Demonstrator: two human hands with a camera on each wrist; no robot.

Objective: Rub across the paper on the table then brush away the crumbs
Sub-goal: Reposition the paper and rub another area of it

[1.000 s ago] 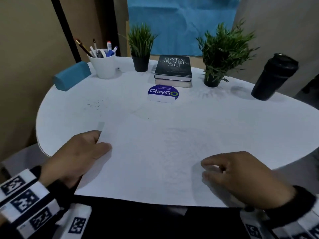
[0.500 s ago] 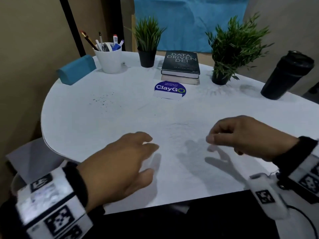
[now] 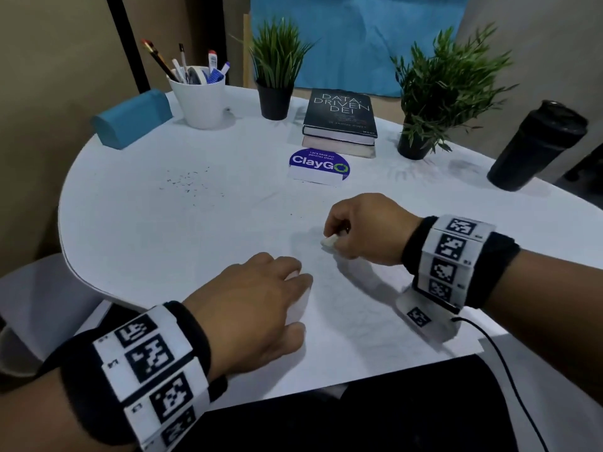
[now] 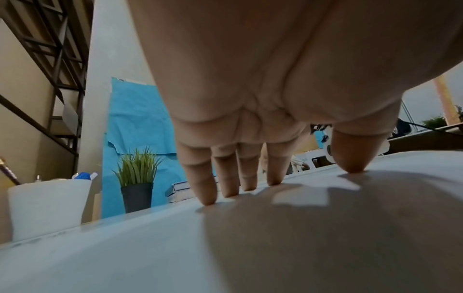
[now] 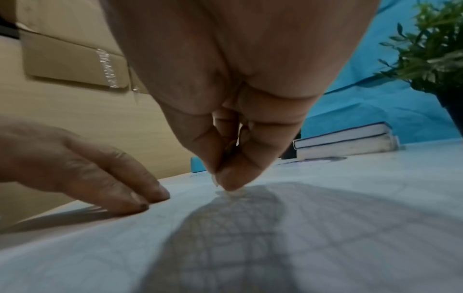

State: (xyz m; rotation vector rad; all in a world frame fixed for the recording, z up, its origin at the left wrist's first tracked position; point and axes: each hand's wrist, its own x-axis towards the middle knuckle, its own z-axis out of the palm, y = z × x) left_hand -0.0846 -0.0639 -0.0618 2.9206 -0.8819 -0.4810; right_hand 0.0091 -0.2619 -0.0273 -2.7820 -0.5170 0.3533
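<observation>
A white sheet of paper (image 3: 359,324) with faint pencil marks lies on the near part of the round white table (image 3: 137,230). My left hand (image 3: 303,305) presses on the sheet with straight, spread fingers (image 4: 208,190), holding nothing. My right hand (image 3: 331,238) is just beyond it and pinches a small white eraser (image 3: 328,242) between thumb and fingers, its tip on the paper. In the right wrist view the pinching fingertips (image 5: 230,178) touch the sheet and hide most of the eraser. Dark crumbs (image 3: 189,184) are scattered on the table at the far left.
Along the back stand a blue case (image 3: 130,117), a white cup of pens (image 3: 199,99), two potted plants (image 3: 275,76) (image 3: 434,102), stacked books (image 3: 339,119), a ClayGo sign (image 3: 318,166) and a black tumbler (image 3: 535,145). A cable (image 3: 509,370) trails off my right wrist.
My left hand has moved from the paper's left edge to its middle and pressed down. My right hand rose from the lower right and came down farther forward with the eraser on the sheet.
</observation>
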